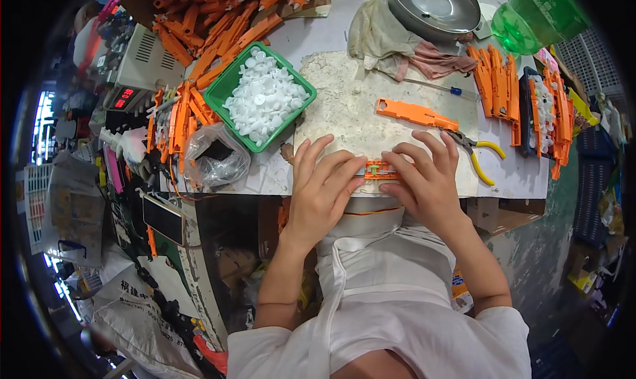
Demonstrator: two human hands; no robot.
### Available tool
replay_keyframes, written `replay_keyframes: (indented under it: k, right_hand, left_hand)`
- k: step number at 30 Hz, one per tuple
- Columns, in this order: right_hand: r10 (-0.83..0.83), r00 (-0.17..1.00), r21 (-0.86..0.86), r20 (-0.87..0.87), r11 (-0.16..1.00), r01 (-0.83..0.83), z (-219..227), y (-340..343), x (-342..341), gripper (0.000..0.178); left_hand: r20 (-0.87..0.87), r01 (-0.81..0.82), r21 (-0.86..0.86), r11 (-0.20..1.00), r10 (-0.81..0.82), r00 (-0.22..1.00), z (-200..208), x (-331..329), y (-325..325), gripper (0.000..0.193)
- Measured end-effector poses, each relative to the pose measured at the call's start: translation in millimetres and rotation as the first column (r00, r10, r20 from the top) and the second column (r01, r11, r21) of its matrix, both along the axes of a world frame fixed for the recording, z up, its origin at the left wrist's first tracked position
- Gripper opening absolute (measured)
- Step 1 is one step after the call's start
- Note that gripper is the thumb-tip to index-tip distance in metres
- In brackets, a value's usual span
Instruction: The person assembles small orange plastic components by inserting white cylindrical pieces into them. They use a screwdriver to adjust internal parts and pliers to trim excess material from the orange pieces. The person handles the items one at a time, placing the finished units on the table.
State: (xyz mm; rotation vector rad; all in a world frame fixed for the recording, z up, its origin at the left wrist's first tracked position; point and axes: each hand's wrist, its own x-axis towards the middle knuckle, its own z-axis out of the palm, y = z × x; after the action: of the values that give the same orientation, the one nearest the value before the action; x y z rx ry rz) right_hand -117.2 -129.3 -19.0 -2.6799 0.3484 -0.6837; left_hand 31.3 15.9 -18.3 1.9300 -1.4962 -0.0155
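Both my hands grip an orange plastic housing [381, 169] at the near edge of the worn work board [331, 101]. Small light-coloured parts show inside it. My left hand [322, 183] pinches its left end, and my right hand [424, 177] closes on its right end; the fingers cover both ends. Just beyond lies another orange housing piece [416, 113]. Pliers with yellow handles [478, 155] rest beside my right hand. Up and to the left of my left hand stands a green basket [227, 101] full of small white plastic parts [265, 95].
Orange pieces [222, 38] are heaped at the back left, with more [497, 84] at the right. A metal pan [434, 6] sits by a rag [381, 38]; a screwdriver [434, 87] lies near it. A clear plastic bag [217, 157] and a device with a red display [142, 64] are left.
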Motion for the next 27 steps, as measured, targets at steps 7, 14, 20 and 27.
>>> replay_keyframes:
  k: [7,14,20,27]
  right_hand:
    - [0.001,1.000,0.000,0.011,1.000,-0.001,-6.8,-1.0,2.4,0.032]
    - [0.005,1.000,0.011,0.021,1.000,-0.005,-8.0,-1.5,2.4,0.032]
    - [-0.094,0.954,0.302,0.285,0.953,0.004,-14.6,-13.9,-16.1,0.020]
    - [-0.287,0.784,0.315,0.551,0.941,0.123,-25.3,-8.0,-8.4,0.022]
  left_hand:
    - [0.162,0.058,0.016,0.998,-0.060,0.985,-12.7,-12.9,1.3,0.029]
    - [0.164,0.071,0.005,0.997,-0.071,0.984,-18.9,-10.5,2.2,0.030]
    - [-0.070,0.067,-0.041,0.997,-0.070,0.995,-6.9,-5.8,3.0,0.040]
    - [-0.400,-0.029,-0.181,0.983,-0.047,0.915,-12.2,1.2,7.9,0.045]
